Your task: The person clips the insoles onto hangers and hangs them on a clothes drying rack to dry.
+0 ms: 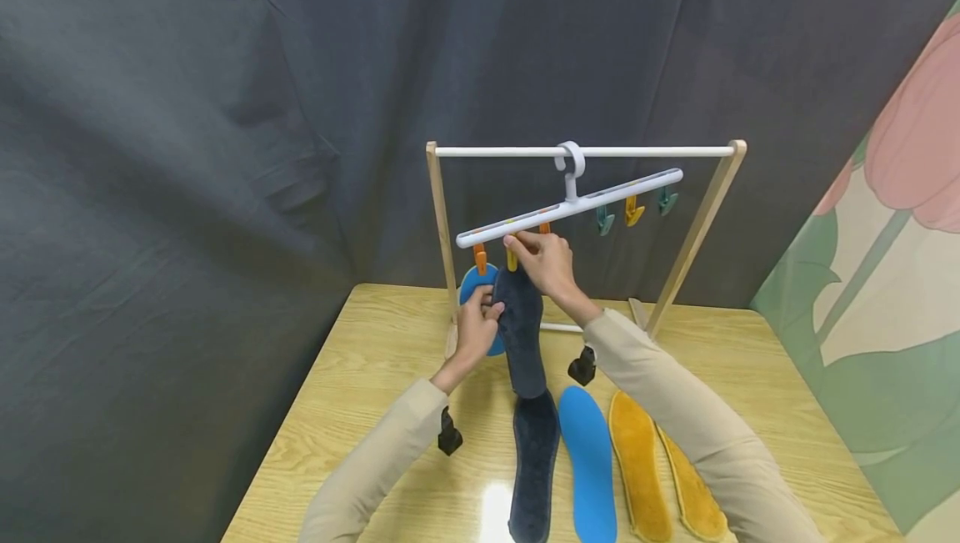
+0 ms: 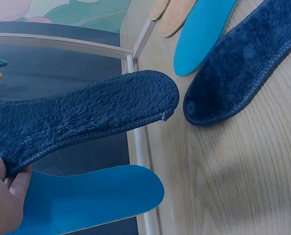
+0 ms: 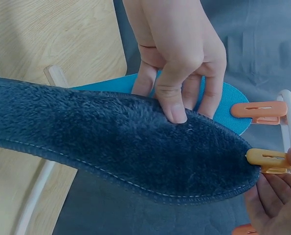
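A dark fuzzy insole (image 1: 520,330) hangs upright below the white hanger (image 1: 570,207), its top end at a yellow clip (image 3: 266,157). My left hand (image 1: 477,324) pinches the insole's edge near the top, thumb on the fuzzy face and fingers behind. At the yellow clip, my right hand (image 1: 550,261) grips the clip's upper end between thumb and fingers. Just left of it, a blue insole (image 2: 96,198) hangs from an orange clip (image 3: 257,110), partly behind my left hand and the dark insole.
The hanger tilts on the white rod of a wooden-legged rack (image 1: 693,234). More clips hang at right, including a yellow one (image 1: 633,211). On the table (image 1: 375,376) lie another dark insole (image 1: 536,468), a blue insole (image 1: 588,464) and two orange-yellow insoles (image 1: 640,464).
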Tool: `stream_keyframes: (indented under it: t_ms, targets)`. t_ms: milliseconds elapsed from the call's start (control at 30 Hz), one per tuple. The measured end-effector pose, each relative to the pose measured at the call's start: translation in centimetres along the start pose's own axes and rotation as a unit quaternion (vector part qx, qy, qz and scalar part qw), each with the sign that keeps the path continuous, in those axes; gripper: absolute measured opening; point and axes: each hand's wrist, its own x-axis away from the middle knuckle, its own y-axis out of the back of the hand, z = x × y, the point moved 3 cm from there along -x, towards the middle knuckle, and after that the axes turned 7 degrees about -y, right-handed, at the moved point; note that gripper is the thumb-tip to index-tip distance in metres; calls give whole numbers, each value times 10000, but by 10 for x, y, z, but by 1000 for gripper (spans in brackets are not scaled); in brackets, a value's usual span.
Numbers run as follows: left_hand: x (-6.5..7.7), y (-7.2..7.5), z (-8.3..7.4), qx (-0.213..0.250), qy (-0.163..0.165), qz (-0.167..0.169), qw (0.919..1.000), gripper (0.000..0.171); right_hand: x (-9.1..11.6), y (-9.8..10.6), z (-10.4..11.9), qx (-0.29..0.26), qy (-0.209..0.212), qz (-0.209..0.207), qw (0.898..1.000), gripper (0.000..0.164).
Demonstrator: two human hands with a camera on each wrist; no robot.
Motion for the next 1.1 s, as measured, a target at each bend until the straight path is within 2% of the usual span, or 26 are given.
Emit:
stream_keyframes:
  t_ms: [433,700,1100]
  targets:
    - [-1,-1,-5,84,-42,16,10000,29,2,0,0,-56,28,34,10000,33]
    - [-1,-1,-7,163,-36,-72,9998,28,3,-1,2,139,125,114,9998,31]
    - [6,5,-4,134,57,111,9998,33,6,-4,3,125,13,170,9998,36]
